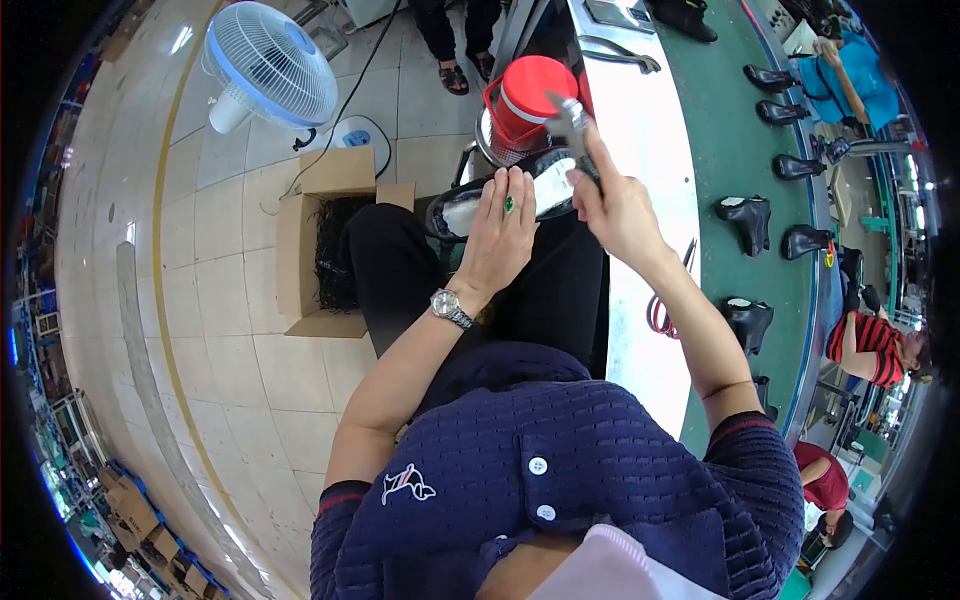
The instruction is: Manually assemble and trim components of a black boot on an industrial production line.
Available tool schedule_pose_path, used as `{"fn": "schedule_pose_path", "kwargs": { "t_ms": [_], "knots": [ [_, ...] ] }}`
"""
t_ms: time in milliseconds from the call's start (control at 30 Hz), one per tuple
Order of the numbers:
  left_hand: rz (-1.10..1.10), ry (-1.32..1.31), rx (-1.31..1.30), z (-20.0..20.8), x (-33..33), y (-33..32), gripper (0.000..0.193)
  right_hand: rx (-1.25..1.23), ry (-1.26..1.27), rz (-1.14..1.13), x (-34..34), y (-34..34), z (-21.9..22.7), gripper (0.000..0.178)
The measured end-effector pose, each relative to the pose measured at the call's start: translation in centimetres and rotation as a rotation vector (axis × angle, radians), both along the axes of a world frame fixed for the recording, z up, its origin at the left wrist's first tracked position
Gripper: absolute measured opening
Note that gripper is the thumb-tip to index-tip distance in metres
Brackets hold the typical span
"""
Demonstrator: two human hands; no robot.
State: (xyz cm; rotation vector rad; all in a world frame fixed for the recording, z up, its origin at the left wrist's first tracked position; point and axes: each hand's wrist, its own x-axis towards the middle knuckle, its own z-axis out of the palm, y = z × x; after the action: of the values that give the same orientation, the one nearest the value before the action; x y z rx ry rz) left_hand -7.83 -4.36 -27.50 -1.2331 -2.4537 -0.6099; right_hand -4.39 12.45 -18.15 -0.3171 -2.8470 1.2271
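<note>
Across my lap lies a black shoe (462, 214) with its pale underside turned up. My left hand (500, 225) lies across the middle of the shoe and holds it, its long fingers reaching to the far edge; a green-stoned ring shows on one finger. My right hand (618, 205) is closed round a metal utility knife (575, 118), which is raised just above the right end of the shoe, its blade pointing up and left. The knife is smeared by motion. Whether it touches the shoe I cannot tell.
An open carton (298, 262) with black scraps stands left of my legs. Ahead are a red-lidded bucket (540, 88) and a fan (270, 65). On the right, a white bench (650, 150) holds pliers (622, 54) and red-handled scissors (660, 318), beside a green conveyor (715, 165) carrying several black boots.
</note>
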Motion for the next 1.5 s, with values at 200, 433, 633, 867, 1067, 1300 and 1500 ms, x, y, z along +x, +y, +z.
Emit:
{"fn": "schedule_pose_path", "kwargs": {
  "t_ms": [200, 433, 633, 867, 1067, 1300, 1500],
  "knots": [
    [0.008, 0.012, 0.018, -0.7, 0.0, -0.5, 0.059, 0.371, -0.015, 0.297, -0.6, -0.6, 1.3, 0.058],
    [-0.007, -0.001, 0.104, -0.8, -0.2, -0.3, 0.044, 0.469, -0.107, 0.262, -0.3, -1.3, 0.5, 0.059],
    [0.073, -0.365, 0.257, 2.1, -0.4, -0.2, 0.042, 0.515, -0.130, 0.211, 0.6, -2.3, -0.8, 0.058],
    [0.063, -0.081, -0.174, 1.6, -1.2, -3.4, 0.065, 0.564, -0.124, 0.334, -0.2, -2.4, 1.0, 0.065],
    [0.074, 0.129, -0.289, 0.8, -0.6, -3.6, 0.054, 0.585, -0.089, 0.302, -0.2, -4.3, -1.6, 0.071],
    [0.071, 0.152, -0.212, 0.3, -0.2, -3.5, 0.050, 0.544, 0.006, 0.212, 0.4, -4.9, -2.2, 0.069],
    [0.042, 0.054, -0.039, -0.5, -0.5, -4.0, 0.047, 0.459, 0.019, 0.239, -0.3, -6.1, -0.4, 0.069]
  ]
}}
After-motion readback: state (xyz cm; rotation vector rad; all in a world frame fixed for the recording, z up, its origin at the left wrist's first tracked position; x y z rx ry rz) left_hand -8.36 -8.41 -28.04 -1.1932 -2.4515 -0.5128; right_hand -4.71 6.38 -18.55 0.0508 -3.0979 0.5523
